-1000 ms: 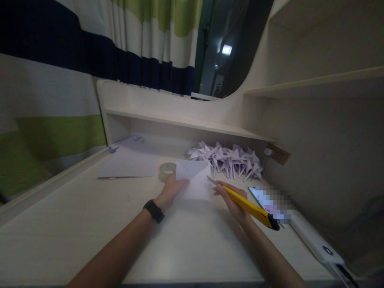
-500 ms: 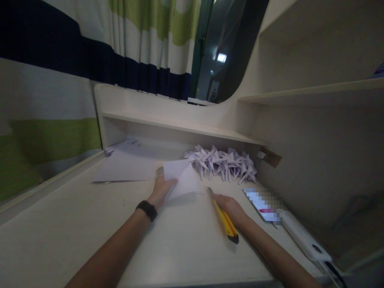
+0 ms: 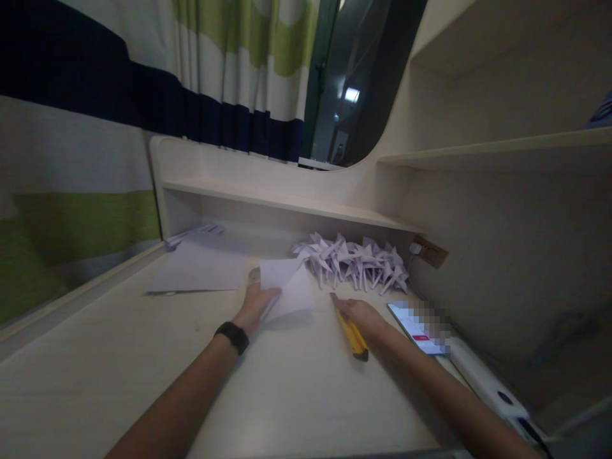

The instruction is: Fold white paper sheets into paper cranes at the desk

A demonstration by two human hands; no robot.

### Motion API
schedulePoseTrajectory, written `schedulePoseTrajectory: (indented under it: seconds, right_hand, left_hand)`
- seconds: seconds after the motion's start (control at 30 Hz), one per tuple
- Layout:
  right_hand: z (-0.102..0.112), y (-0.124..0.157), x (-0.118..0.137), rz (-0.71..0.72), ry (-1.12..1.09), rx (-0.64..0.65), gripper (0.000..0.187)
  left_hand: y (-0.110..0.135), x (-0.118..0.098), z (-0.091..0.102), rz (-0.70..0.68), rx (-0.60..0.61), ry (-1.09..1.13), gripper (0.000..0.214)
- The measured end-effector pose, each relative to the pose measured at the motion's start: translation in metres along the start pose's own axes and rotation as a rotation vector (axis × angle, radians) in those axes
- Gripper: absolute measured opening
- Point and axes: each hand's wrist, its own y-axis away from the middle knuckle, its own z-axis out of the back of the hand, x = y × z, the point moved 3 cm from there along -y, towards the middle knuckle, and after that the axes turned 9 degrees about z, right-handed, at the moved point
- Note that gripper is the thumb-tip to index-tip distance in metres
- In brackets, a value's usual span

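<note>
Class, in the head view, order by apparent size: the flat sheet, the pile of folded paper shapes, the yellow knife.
1-2: flat sheet and pile of folded paper shapes, alike, unranked.
3: yellow knife, clearly smallest, though nearer.

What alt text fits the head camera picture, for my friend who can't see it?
A person's left hand holds a folded white paper on a pale desk, while the right hand rests on a yellow utility knife. Folded paper shapes are piled behind.

One head-worn camera looks forward and down, close over the desk (image 3: 296, 382), toward its back shelf (image 3: 287, 201)
</note>
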Motion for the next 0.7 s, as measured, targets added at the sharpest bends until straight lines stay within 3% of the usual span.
schedulePoseTrajectory:
  seconds: [0.13,0.27,0.7]
  right_hand:
    - [-0.007,-0.007,-0.007,0.091,0.161,0.098,0.031]
    - [-0.008,-0.008,-0.007,0.155,0.202,0.085,0.028]
    - [-0.007,0.006,0.001,0.113,0.18,0.061,0.048]
  left_hand:
    - [0.0,0.002,-0.001,0.019,0.035,0.006,0.05]
    - [0.0,0.006,-0.002,0.036,0.05,-0.013,0.046]
    - [0.004,0.006,-0.005,0.068,0.146,-0.01,0.035]
